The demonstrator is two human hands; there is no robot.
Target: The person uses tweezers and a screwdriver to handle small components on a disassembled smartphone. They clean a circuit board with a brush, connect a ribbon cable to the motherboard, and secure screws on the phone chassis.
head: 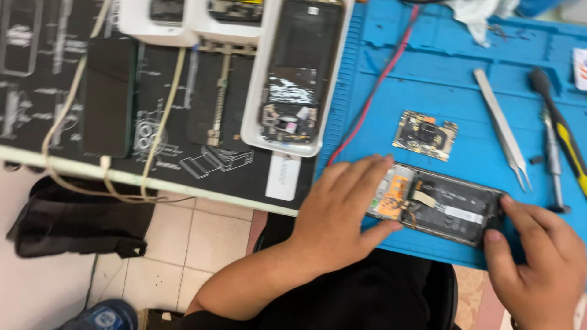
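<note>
left hand (pixel 339 211) and right hand (pixel 538 256) grip opposite ends of an opened phone (pixel 437 205) on the blue mat (pixel 440 73); a loose circuit board (pixel 425 134), tweezers (pixel 501 128), what looks like a screwdriver (pixel 559 131) and a red wire (pixel 373 91) lie just beyond.

Two hands (pixel 342 214), left, and (pixel 541 256), right, at six o'clock; two opened phones (pixel 446 205) and (pixel 296 73); one circuit board (pixel 425 134); one pair of tweezers (pixel 501 128); two screwdrivers (pixel 559 125) at three o'clock.
</note>
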